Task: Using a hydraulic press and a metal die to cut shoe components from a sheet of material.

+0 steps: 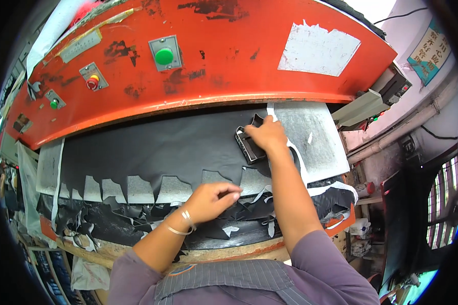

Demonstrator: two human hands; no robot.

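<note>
My right hand [268,134] grips a dark, open-framed cutting die [250,147] by its upper edge. The die rests on a smooth black sheet [152,147], close to the sheet's right edge. Lower and further left, my left hand [213,201] hovers over the sheet's cut near edge, wearing a light bracelet. Its fingers are curled, with thumb and forefinger tips close together; whatever may be between them is hidden. Notched cut-outs along that edge bare a pale board [310,137] underneath.
An orange press beam [213,66] with a green button [164,56] and a red knob [92,82] spans the far side. Black scraps [122,221] lie along the near edge. White strips [298,162] run down the right. A grey box-shaped part [361,109] juts out at right.
</note>
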